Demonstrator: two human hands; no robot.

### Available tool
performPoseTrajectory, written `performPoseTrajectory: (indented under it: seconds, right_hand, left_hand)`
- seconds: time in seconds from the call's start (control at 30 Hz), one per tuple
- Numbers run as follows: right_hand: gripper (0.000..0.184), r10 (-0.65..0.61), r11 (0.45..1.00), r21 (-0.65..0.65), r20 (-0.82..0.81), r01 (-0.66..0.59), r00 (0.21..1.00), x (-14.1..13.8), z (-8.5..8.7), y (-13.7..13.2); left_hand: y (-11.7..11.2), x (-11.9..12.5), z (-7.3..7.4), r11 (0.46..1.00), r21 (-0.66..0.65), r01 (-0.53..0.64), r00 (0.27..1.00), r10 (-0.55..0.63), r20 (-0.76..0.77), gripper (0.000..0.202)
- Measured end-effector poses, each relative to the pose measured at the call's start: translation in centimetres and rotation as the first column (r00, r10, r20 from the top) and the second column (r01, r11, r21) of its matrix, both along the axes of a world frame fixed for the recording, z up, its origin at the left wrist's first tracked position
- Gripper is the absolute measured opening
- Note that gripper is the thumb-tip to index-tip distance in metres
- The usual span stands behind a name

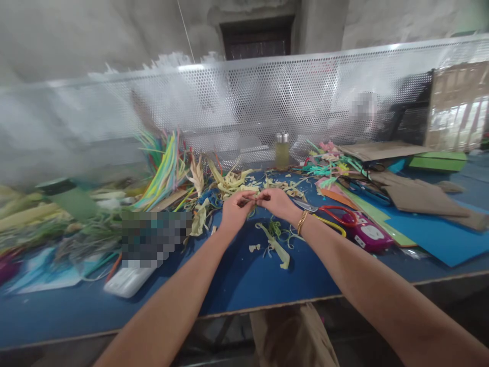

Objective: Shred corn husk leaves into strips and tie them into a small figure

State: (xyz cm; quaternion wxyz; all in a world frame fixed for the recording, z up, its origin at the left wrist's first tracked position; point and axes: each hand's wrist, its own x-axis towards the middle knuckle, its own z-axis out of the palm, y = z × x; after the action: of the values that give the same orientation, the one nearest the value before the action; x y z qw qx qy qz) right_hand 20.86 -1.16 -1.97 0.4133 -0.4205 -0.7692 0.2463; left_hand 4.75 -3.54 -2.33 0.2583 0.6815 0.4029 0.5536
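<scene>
Over the middle of the blue table [237,290], my left hand [237,211] and my right hand [278,205] meet at the fingertips. Both are closed in a pinch. Whatever lies between the fingers is too small and hidden to name. Just below them lies a pale green, curled leaf-like piece [280,252] with thin strips beside it. Behind the hands spreads a heap of pale yellow, dried husk-like scraps [233,179]. Red-handled scissors [338,216] rest close to my right wrist, which wears a gold bracelet [302,223].
On the left stand a bundle of coloured stems [164,173] and a blurred-out object with a white end [132,280]. A lidded glass jar [282,152] is at the back by a perforated metal screen [252,97]. Rightward lie a purple case [370,232], cardboard [424,196] and blue paper [439,237].
</scene>
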Motion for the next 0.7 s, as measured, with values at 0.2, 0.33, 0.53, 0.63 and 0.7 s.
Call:
performPoseTrajectory:
  seconds: [0.2,0.33,0.53,0.63,0.7]
  right_hand:
    - [0.006,-0.051,0.999,0.012,0.017,0.050,0.999,-0.2,0.8,-0.9]
    - [0.011,-0.038,0.999,-0.005,0.020,0.038,0.999,0.0,1.5,-1.3]
    - [0.010,0.048,0.999,-0.025,0.043,-0.047,0.998,0.3,1.7,-1.2]
    - [0.010,-0.007,1.000,-0.018,0.084,0.008,0.996,0.3,1.8,-1.2]
    - [0.012,-0.062,0.997,-0.048,0.081,0.066,0.995,0.4,2.0,-1.2]
  left_hand:
    - [0.3,0.1,-0.2,0.999,-0.023,0.047,0.998,-0.046,0.046,0.026]
    - [0.5,0.0,-0.4,0.999,0.003,0.044,0.999,-0.044,0.024,0.025]
    - [0.4,0.1,-0.3,0.999,-0.005,0.038,0.999,-0.038,0.002,0.026]
    - [0.5,0.1,-0.5,0.998,-0.029,0.050,0.999,-0.050,0.012,0.027]
    - [0.6,0.1,-0.6,0.998,-0.039,0.057,0.998,-0.056,0.015,0.027]
